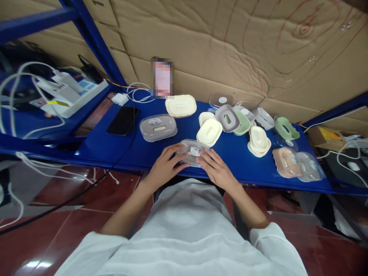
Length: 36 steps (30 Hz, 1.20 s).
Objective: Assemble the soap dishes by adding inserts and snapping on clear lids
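A grey soap box with a clear lid [193, 150] lies at the near edge of the blue shelf [235, 153]. My left hand [165, 165] rests on its left side with fingers stretched flat over the lid. My right hand [216, 168] lies on its right side, fingers also flat and together on the lid. Just beyond stands another closed grey box with a clear lid [158, 127] and a cream tray [209, 132].
More soap box parts lie to the right: a cream box [181, 105], grey tray [227, 118], green tray [286, 128], cream stack [259, 140], pink tray [286, 162], clear lids [309, 166]. A black phone [122, 120] and cables [34, 126] lie left. Cardboard wall [230, 46] behind.
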Motion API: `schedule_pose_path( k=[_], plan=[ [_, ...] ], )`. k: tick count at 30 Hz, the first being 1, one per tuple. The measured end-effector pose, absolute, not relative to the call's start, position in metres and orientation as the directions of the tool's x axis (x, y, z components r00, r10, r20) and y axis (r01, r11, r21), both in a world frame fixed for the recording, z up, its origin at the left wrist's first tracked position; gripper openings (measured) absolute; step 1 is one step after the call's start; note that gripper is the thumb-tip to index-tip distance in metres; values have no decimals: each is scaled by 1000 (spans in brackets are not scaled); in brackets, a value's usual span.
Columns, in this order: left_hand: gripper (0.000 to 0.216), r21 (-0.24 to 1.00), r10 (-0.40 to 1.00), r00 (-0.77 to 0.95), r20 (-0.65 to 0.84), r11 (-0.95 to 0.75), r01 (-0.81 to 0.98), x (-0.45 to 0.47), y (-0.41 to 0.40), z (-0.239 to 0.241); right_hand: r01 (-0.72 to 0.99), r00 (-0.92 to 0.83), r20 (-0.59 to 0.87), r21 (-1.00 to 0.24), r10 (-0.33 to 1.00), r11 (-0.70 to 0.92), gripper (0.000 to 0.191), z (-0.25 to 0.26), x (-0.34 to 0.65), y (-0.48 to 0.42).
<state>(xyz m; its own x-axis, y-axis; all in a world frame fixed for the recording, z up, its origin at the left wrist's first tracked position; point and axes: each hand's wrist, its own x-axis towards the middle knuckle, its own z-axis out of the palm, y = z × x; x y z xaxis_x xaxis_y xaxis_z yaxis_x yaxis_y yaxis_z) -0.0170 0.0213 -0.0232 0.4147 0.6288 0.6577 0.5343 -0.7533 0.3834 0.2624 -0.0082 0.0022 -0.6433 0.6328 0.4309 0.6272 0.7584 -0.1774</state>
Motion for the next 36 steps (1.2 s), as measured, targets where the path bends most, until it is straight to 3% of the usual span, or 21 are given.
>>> schedule_pose_path(
  k=[8, 20, 24, 36],
  plan=[
    [39, 415, 655, 349, 670, -720, 556, -20, 21, -25, 576, -618, 428, -323, 659, 750, 52, 8, 259, -1],
    [34, 346, 639, 371, 674, -717, 605, -22, 18, -21, 598, -629, 344, -361, 698, 716, 56, 8, 256, 2],
    [35, 338, 631, 362, 686, -717, 610, -31, 14, -19, 635, -558, 403, -356, 725, 686, 56, 12, 265, 8],
    [31, 439, 689, 388, 611, -704, 558, -39, 16, -15, 622, -548, 369, -421, 751, 661, 59, 16, 235, 6]
  ],
)
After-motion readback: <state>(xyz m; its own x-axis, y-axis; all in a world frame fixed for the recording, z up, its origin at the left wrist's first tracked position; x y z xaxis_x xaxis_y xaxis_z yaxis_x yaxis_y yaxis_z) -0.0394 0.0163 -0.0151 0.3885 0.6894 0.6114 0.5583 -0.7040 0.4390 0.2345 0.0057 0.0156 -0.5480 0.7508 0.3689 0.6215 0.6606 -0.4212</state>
